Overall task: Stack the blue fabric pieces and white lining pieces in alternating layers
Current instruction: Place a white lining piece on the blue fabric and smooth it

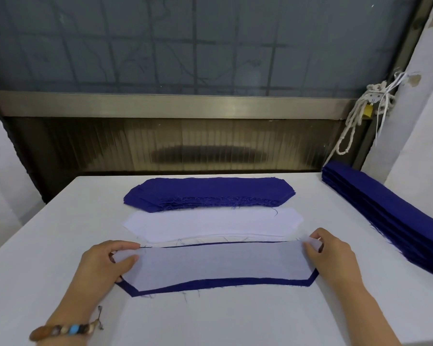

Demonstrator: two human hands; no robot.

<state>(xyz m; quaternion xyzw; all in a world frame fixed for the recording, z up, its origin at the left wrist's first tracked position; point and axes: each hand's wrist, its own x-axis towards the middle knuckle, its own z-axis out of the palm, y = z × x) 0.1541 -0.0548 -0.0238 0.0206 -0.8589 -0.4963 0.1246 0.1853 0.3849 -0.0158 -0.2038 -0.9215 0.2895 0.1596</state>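
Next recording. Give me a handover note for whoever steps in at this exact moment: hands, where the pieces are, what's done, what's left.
Left hand pinches the left end of the white lining piece; right hand pinches its right end.
The lining lies on a blue fabric piece, whose blue border shows at the near edge.
Behind it: white lining stack, then blue piece stack. Folded blue fabric lies at the table's right.
Done: one blue-and-white pair laid.
Left: square it up, let go, then alternate pieces from both stacks.

Matt woven blue cloth (pixel 209 193), frayed edges; sheer white lining (pixel 218 264).
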